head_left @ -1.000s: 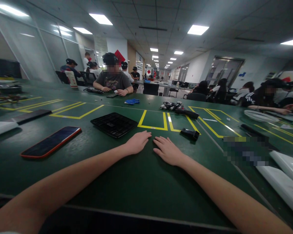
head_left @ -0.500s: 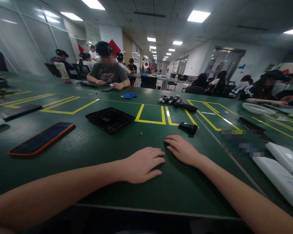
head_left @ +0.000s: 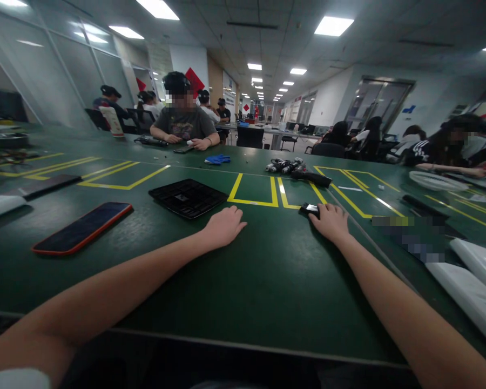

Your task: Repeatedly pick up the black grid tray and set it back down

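Note:
My left hand (head_left: 224, 227) lies flat and open on the green table (head_left: 243, 281), just in front of a black keyboard-like tray (head_left: 188, 197). Further right, my right hand (head_left: 330, 221) is stretched forward with its fingers curled over the near end of a small black part (head_left: 309, 208). This part sits just below the yellow-taped boxes (head_left: 253, 201). Most of the part is hidden under my fingers.
A red-edged phone (head_left: 83, 227) lies at the left. White flat pieces (head_left: 470, 292) lie at the right. A black tool and metal parts (head_left: 295, 170) and a blue glove (head_left: 217, 159) lie further back. Other people sit across the table and at the right.
My right hand has moved forward and right onto the small black part. My left hand has moved forward toward the black tray. The camera has shifted slightly.

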{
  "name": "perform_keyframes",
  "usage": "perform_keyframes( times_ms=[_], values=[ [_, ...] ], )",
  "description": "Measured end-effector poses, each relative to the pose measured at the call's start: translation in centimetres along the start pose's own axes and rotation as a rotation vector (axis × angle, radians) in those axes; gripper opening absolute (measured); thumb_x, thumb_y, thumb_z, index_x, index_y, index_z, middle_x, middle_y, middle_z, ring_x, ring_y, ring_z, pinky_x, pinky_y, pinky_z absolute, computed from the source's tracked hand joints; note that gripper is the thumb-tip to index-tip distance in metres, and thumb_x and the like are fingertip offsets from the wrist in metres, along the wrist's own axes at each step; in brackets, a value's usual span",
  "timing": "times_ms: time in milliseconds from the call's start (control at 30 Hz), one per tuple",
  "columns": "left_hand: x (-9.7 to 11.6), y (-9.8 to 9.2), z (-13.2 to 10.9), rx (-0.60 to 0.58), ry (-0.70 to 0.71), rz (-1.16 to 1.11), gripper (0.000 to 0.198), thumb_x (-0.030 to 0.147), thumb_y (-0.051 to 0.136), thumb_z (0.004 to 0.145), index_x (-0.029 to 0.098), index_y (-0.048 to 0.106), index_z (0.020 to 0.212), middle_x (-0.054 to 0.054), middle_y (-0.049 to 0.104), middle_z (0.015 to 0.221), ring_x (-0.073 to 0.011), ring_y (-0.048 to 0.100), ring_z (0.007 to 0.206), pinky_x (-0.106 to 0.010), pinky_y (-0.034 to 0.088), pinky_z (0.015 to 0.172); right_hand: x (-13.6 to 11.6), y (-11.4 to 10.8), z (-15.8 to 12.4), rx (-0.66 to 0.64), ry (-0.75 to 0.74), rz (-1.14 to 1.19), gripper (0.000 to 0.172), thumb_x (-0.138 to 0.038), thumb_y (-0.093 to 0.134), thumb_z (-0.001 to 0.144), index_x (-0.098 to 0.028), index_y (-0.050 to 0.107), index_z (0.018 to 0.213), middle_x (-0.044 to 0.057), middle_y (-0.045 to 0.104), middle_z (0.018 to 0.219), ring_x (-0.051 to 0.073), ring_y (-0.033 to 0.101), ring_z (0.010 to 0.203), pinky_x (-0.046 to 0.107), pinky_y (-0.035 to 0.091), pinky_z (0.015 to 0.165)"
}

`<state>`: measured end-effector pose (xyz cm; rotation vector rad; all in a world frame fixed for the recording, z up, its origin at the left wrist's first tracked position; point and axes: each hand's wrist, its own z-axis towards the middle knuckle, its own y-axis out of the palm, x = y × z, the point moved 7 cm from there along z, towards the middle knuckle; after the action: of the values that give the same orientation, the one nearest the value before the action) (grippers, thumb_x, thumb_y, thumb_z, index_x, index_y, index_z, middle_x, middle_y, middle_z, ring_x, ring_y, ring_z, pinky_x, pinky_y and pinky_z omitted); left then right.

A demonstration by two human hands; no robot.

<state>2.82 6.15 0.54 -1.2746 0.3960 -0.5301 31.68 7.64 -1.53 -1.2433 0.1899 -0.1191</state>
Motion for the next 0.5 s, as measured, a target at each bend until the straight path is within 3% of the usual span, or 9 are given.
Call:
perform_keyframes(
  times_ms=[67, 133, 233, 367, 400, 500],
  values=[
    [-0.5, 0.8, 0.3, -0.059, 0.005, -0.019, 0.025, 0.029, 0.04, 0.089, 0.011, 0.057, 0.092, -0.012, 0.059, 0.092, -0.0224, 0.057, 0.083, -0.033, 0.046, 0.07, 0.5, 0.8, 0.4, -0.09, 0.066, 0.034, 0.053, -0.047, 0.037, 0.085, -0.014, 0.046, 0.124, 0.02, 0.045, 0.126, 0.039, 0.047, 0.111, 0.057, 0.038, 0.088],
    [-0.6, 1.0, 0.5, -0.044, 0.017, -0.089, 0.021, 0.026, 0.041, 0.088, 0.013, 0.057, 0.087, -0.011, 0.06, 0.09, -0.022, 0.057, 0.082, -0.034, 0.045, 0.071, 0.4, 1.0, 0.6, -0.098, 0.066, 0.038, 0.051, -0.046, 0.037, 0.085, -0.014, 0.046, 0.124, 0.02, 0.046, 0.125, 0.038, 0.049, 0.108, 0.053, 0.041, 0.086],
    [-2.7, 0.1, 0.8, 0.033, -0.149, -0.396, 0.02, 0.028, 0.043, 0.086, 0.014, 0.053, 0.077, -0.009, 0.061, 0.082, -0.0194, 0.059, 0.074, -0.033, 0.046, 0.068, 0.3, 0.9, 0.6, -0.094, 0.05, 0.022, 0.05, -0.045, 0.037, 0.085, -0.015, 0.045, 0.124, 0.019, 0.045, 0.125, 0.037, 0.05, 0.108, 0.051, 0.041, 0.086],
    [-10.1, -1.7, 0.2, 0.204, -0.602, -0.913, 0.012, 0.02, 0.04, 0.084, 0.015, 0.05, 0.081, -0.006, 0.061, 0.074, -0.012, 0.059, 0.061, -0.025, 0.047, 0.057, 0.4, 1.0, 0.5, -0.09, 0.03, 0.027, 0.05, -0.044, 0.036, 0.085, -0.015, 0.044, 0.125, 0.021, 0.046, 0.124, 0.036, 0.051, 0.107, 0.049, 0.042, 0.084],
    [-12.3, -2.6, -0.4, 0.282, -0.703, -0.903, 0.01, 0.017, 0.04, 0.082, 0.015, 0.05, 0.081, -0.004, 0.06, 0.07, -0.0106, 0.058, 0.059, -0.023, 0.046, 0.056, 0.4, 1.0, 0.5, -0.089, 0.029, 0.03, 0.05, -0.044, 0.037, 0.085, -0.015, 0.044, 0.125, 0.021, 0.046, 0.124, 0.036, 0.051, 0.107, 0.049, 0.042, 0.084],
    [-17.1, -4.3, -1.6, 0.32, -0.8, -0.798, 0.012, 0.016, 0.042, 0.076, 0.014, 0.053, 0.079, -0.003, 0.055, 0.06, -0.0136, 0.056, 0.057, -0.024, 0.044, 0.053, 0.4, 1.0, 0.5, -0.087, 0.032, 0.039, 0.05, -0.044, 0.037, 0.085, -0.015, 0.044, 0.125, 0.021, 0.045, 0.124, 0.037, 0.051, 0.107, 0.05, 0.041, 0.084]
  ],
)
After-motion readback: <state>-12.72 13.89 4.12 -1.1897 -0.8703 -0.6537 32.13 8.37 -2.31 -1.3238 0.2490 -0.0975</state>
